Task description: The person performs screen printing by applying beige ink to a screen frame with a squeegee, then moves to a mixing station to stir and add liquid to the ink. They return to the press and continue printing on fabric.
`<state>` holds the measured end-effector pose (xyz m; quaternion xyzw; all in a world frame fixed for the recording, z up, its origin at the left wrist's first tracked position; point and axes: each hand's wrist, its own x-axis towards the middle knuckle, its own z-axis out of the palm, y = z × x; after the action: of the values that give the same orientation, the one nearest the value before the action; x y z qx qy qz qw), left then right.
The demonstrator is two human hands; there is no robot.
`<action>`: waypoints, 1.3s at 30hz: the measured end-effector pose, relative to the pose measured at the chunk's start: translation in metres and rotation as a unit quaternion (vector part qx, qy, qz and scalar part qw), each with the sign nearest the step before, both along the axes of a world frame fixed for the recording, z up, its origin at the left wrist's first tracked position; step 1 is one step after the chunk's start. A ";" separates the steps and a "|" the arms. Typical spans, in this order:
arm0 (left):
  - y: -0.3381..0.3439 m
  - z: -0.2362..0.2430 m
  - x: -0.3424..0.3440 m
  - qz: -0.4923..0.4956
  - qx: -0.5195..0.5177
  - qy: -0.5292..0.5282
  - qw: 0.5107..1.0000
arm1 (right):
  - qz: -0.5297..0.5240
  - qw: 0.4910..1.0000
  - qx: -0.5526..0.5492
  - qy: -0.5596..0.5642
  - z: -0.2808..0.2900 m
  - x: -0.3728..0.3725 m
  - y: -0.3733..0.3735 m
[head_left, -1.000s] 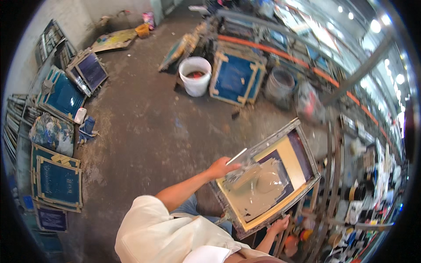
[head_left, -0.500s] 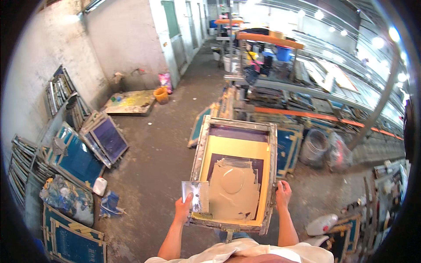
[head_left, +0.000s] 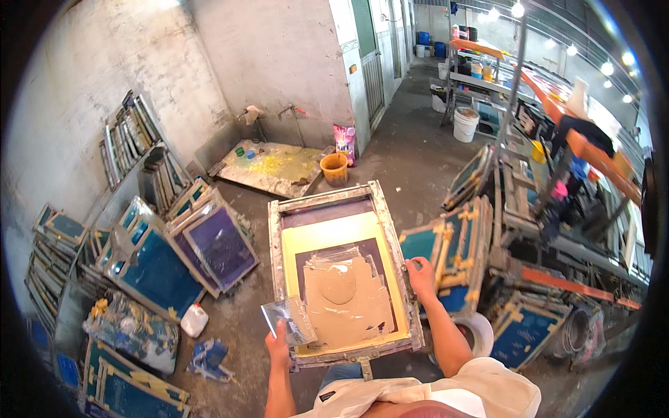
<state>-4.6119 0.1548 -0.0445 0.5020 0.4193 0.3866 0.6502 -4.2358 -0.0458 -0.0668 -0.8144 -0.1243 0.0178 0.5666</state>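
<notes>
A screen printing frame [head_left: 394, 240] with weathered rails is held in front of my body, tilted slightly. Inside its yellow taped border, a thick patch of tan ink [head_left: 355, 310] covers much of the dark mesh. My left hand [head_left: 278, 345] is closed on a flat, shiny scraper plate [head_left: 298, 324] at the frame's lower left corner. That plate overlaps the rail and reaches the ink's edge; whether these fingers also grip the rail is hidden. On the right rail, my right hand [head_left: 421, 279] has its fingers curled round the side.
Stacked screens [head_left: 157, 268] lean along the left wall, with a white jug [head_left: 194, 320] beside them. Ahead are a stained washing slab [head_left: 268, 167] and an orange bucket [head_left: 334, 170]. More screens [head_left: 460, 244] and a rack [head_left: 599, 160] stand on the right.
My view has swung right-to-left, so the slab and wall screens sit further right in the picture. The frame stays in both hands, and the scraper plate has tilted.
</notes>
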 end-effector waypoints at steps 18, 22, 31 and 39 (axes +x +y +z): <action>0.388 -0.034 0.807 -0.325 -0.070 0.004 0.943 | -0.329 0.944 -0.013 -0.005 -0.024 0.623 0.205; 0.459 -0.032 0.940 -0.298 -0.097 0.009 0.950 | -0.233 0.959 -0.043 0.158 0.041 0.776 0.278; 0.582 -0.073 1.324 -0.301 -0.093 -0.014 0.949 | -0.225 0.969 -0.105 0.011 0.020 1.178 0.416; 0.685 -0.028 1.668 -0.374 -0.131 -0.014 0.918 | -0.257 0.960 -0.110 0.018 0.042 1.501 0.507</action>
<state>-2.9442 0.8396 -0.0720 0.5270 0.2392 0.0640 0.8130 -2.7350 0.4614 -0.0249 -0.8757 0.1019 -0.1003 0.4612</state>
